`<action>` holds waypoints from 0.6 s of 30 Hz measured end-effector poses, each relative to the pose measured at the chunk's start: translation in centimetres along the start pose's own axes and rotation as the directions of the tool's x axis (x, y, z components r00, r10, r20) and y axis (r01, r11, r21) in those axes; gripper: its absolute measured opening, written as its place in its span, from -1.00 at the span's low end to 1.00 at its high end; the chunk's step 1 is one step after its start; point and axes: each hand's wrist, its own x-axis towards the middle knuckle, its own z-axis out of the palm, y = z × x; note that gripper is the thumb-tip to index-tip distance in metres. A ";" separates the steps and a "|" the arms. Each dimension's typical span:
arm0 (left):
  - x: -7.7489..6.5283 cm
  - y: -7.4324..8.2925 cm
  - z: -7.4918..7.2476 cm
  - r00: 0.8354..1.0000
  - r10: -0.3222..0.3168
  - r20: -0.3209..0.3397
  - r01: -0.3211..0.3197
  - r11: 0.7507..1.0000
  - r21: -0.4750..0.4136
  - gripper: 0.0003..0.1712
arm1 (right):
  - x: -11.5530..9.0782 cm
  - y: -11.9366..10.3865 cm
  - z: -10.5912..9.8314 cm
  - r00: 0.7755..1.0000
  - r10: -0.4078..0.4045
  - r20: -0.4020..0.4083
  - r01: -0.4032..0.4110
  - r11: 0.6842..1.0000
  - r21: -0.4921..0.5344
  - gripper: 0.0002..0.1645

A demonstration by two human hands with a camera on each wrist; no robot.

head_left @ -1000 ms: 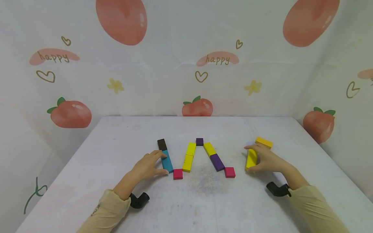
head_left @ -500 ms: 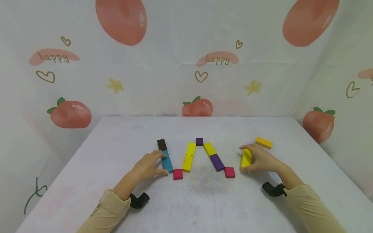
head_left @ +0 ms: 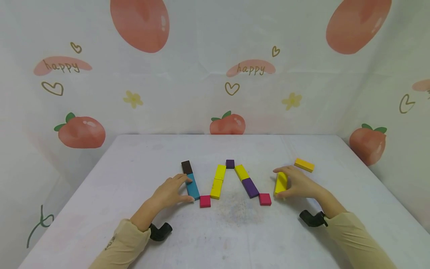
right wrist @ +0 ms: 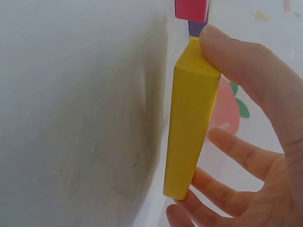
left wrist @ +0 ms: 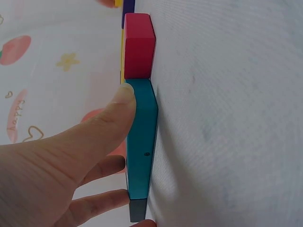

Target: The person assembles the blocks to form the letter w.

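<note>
My left hand [head_left: 171, 192] rests at the teal block [head_left: 193, 187], its thumb [left wrist: 124, 94] against the near end and fingers along the block's side. That block lies flat between a dark brown block [head_left: 186, 167] and a red block [head_left: 205, 201]. My right hand [head_left: 299, 183] holds a yellow block [head_left: 280, 184] between thumb and fingers. The right wrist view shows this yellow block [right wrist: 191, 118] lengthwise, thumb at one end and fingertips near the other. A second red block [head_left: 265, 199] lies just left of it, apart from it.
Two yellow blocks [head_left: 218, 181] in line, a small purple block [head_left: 230, 163], another yellow block [head_left: 242, 172] and a long purple block [head_left: 250, 187] form a peak between the red ones. An orange-yellow block [head_left: 304, 164] lies alone behind my right hand on the white table [head_left: 235, 239].
My right hand has moved left with the yellow block, away from the orange-yellow one and closer to the right red block. The left hand and the other blocks have stayed put.
</note>
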 end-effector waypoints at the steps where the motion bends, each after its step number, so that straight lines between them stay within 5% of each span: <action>1: 0.0 0.0 0.0 1.000 0.000 -0.001 0.000 1.000 0.000 -0.32 | 0.0 0.0 0.0 1.000 0.001 0.000 -0.001 1.000 0.000 -0.12; 18: 0.0 0.1 0.0 1.000 -0.012 -0.002 0.012 1.000 0.006 -0.33 | 0.9 0.0 0.7 0.999 -0.008 0.049 0.007 1.000 0.020 -0.11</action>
